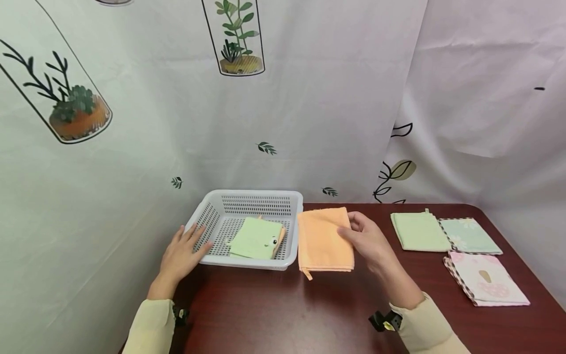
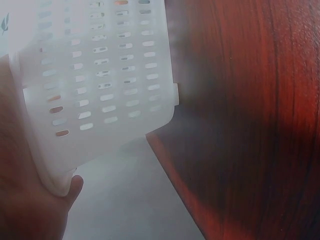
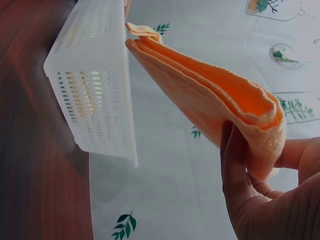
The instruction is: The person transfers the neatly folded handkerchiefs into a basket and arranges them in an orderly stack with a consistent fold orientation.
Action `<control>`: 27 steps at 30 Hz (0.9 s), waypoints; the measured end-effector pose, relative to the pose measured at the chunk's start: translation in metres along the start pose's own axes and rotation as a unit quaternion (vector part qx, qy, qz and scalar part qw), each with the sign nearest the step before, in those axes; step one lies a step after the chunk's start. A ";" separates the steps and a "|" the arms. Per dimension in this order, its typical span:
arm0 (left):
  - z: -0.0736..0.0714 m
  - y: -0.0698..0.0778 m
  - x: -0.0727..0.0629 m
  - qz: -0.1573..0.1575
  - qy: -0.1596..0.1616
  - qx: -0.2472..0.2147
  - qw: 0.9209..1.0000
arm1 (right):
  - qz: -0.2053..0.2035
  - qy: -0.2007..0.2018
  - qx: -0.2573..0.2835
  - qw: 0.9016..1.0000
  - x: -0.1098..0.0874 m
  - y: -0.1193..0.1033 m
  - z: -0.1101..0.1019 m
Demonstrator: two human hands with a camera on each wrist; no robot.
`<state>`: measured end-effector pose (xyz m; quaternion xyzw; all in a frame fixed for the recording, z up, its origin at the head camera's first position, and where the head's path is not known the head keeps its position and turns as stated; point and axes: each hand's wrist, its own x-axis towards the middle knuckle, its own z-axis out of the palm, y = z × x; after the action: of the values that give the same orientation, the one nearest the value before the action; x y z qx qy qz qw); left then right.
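An orange folded towel (image 1: 325,241) is pinched by my right hand (image 1: 369,241) at its right edge, thumb on the near face. In the right wrist view the towel (image 3: 210,95) shows its folded layers and a small loop, raised above the table. My left hand (image 1: 183,253) rests with spread fingers on the rim at the left front corner of a white plastic basket (image 1: 247,263). Inside the basket lies a light green folded towel (image 1: 254,238) with a cartoon eye, orange cloth peeking out at its edge. The left wrist view shows the basket's slotted wall (image 2: 100,65).
On the right of the dark red table (image 1: 265,305) lie a plain green folded towel (image 1: 420,231), a pale green flowered one (image 1: 470,236) and a pink-white one (image 1: 488,280) with checked trim. Behind the table hangs a white plant-print cloth (image 1: 309,123).
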<state>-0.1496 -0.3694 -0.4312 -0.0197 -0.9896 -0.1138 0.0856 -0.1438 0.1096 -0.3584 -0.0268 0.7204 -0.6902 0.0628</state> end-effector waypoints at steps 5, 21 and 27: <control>0.000 0.000 0.000 0.001 -0.002 0.001 1.000 | 0.010 0.002 0.002 1.000 0.002 -0.002 0.004; 0.000 0.000 0.000 0.001 -0.004 -0.001 1.000 | 0.001 -0.003 0.023 1.000 0.009 -0.004 0.013; 0.000 0.000 0.000 -0.001 -0.005 -0.007 1.000 | 0.003 0.007 0.033 0.999 0.014 -0.002 0.018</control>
<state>-0.1496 -0.3695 -0.4313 -0.0196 -0.9892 -0.1207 0.0805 -0.1554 0.0904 -0.3575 -0.0175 0.6978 -0.7134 0.0610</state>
